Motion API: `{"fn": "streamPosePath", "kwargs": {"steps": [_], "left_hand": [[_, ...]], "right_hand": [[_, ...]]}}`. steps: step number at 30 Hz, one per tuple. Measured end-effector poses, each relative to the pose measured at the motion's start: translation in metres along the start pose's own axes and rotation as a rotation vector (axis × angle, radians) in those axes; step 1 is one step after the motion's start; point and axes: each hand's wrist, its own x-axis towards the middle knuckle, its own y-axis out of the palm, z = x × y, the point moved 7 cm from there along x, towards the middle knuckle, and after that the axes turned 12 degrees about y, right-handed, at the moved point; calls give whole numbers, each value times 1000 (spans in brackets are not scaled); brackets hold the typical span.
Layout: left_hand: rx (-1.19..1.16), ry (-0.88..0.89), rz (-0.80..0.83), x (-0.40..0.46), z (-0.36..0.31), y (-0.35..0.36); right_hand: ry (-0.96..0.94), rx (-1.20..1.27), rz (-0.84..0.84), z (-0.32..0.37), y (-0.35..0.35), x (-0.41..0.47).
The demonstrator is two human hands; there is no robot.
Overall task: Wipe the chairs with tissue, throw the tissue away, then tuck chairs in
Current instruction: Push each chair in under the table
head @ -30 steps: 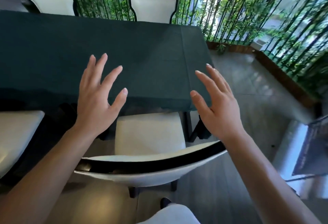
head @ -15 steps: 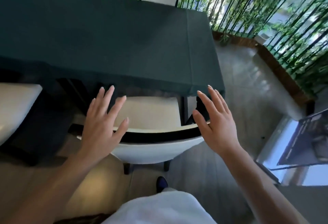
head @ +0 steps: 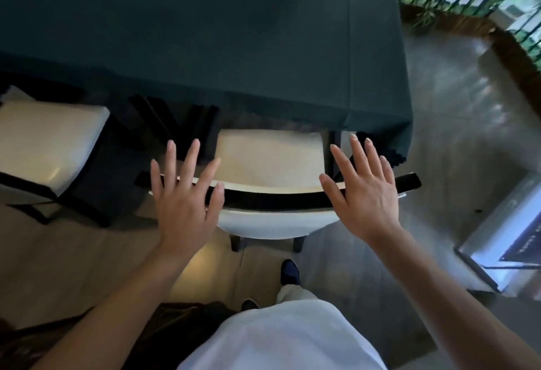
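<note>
Left hand (head: 184, 202), right hand (head: 363, 194) spread flat over chair (head: 272, 214) backrest.

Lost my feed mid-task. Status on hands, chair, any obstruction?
Left hand and right hand open, fingers spread over chair backrest, no tissue held. Seat partly under table. Nothing seen blocking it.
</note>
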Motion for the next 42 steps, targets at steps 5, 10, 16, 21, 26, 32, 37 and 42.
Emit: {"fn": "streamPosePath", "kwargs": {"steps": [5, 10, 16, 21, 26, 32, 37, 42], "left_hand": [[-13, 23, -9, 1, 2, 0], [10, 32, -76, 6, 5, 2], [10, 59, -161, 9, 10, 4], [28, 73, -211, 21, 32, 6], [40, 89, -172, 35, 71, 11], [13, -3, -165, 39, 81, 14], [30, -78, -156, 40, 70, 19], [41, -38, -184, 79, 4, 36]], "right_hand": [[98, -18, -12, 4, 3, -12], [61, 17, -74, 6, 2, -9], [48, -13, -30, 8, 6, -3], [10, -28, -32, 27, 8, -2], [-72, -18, -15, 60, 14, -1], [-91, -29, -99, 66, 17, 8], [-110, 31, -288, 54, 13, 23], [-5, 6, -258, -11, -5, 85]]}}
